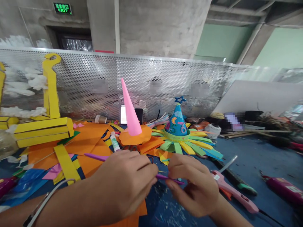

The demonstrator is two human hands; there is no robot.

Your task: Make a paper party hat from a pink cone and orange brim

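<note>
A narrow purple strip [163, 177], paper or foam, runs between my two hands low in the head view. My left hand [129, 178] is closed around its middle, and the strip's pointed end sticks out to the left. Near its other end, my right hand [195, 183] pinches it between thumb and fingers. Just beyond my hands stands a pink cone [131, 113] on a wavy orange base [134, 136]. To its right is a blue cone hat [177, 121] with a star on top and green, yellow and blue strips around its brim.
A pink glue gun [236, 192] and a dark-handled tool [239, 181] lie right of my hands. Orange sheets [87, 143], a yellow strip [67, 164] and a glue stick [115, 142] lie left. Behind stands a perforated metal panel [139, 69]; a yellow structure [44, 130] is far left.
</note>
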